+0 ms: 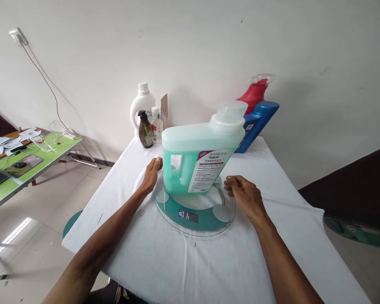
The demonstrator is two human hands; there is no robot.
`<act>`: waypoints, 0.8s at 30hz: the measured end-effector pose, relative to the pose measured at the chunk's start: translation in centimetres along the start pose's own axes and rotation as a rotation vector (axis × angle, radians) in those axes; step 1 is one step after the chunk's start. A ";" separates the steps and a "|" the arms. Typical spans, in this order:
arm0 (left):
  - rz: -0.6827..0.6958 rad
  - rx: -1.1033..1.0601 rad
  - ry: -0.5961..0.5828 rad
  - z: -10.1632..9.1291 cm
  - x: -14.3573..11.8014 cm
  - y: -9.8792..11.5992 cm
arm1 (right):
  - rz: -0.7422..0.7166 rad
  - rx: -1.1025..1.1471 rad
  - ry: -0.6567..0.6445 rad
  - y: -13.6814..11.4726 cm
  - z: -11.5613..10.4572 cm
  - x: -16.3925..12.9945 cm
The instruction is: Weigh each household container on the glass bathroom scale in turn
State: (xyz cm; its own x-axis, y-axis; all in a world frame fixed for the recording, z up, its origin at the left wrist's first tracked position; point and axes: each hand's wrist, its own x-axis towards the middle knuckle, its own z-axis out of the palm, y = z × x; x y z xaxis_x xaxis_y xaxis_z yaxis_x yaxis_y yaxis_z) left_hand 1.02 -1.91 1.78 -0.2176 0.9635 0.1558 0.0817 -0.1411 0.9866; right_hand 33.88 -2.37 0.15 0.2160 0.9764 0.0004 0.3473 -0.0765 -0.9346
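Note:
A large jug of green liquid, with a pale clear cap and a white and purple label, stands upright on a round glass scale. White digits glow on the scale's display, too blurred to read surely. My left hand is beside the scale's left edge, close to the jug's handle side, its fingers stretched forward and holding nothing I can see. At the right rim, my right hand has its fingers curled, the tips closed on the glass edge and apart from the jug.
Behind on the white tablecloth stand a white bottle, a dark pump bottle, a small clear bottle and a flat brown pack. A blue bottle and a red-topped bottle stand back right. At left is a green table.

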 end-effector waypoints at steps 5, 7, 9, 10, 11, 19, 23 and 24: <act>-0.025 -0.030 -0.068 -0.7 0.2 -1.4 | -0.047 -0.249 0.083 0.1 0.4 -1.4; -0.034 -0.034 -0.084 -1.0 0.2 -1.9 | -0.044 -0.215 0.125 0.3 0.9 -1.9; -0.019 -0.001 -0.095 -1.2 0.2 -2.1 | -0.029 -0.157 0.149 0.5 1.3 -2.2; -0.005 0.032 -0.097 -1.2 0.2 -2.1 | -0.023 -0.126 0.153 0.5 1.4 -2.2; 0.009 0.071 -0.097 -1.2 0.1 -2.0 | -0.018 -0.097 0.152 0.6 1.5 -2.3; 0.024 0.207 -0.088 -1.1 -0.1 -1.2 | -0.031 -0.100 0.184 0.3 1.7 -2.2; 0.029 0.227 -0.071 -1.1 -0.1 -1.3 | -0.032 -0.097 0.176 0.3 1.7 -2.1; 0.032 0.228 -0.071 -1.1 -0.1 -1.3 | -0.030 -0.093 0.179 0.3 1.8 -2.1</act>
State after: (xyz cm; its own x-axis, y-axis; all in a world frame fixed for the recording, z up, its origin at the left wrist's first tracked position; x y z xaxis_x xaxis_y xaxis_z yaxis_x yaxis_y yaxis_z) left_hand -0.16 -2.07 0.49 -0.1426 0.9741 0.1754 0.3071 -0.1249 0.9434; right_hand 31.93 -4.10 -0.79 0.3600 0.9277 0.0988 0.4373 -0.0742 -0.8963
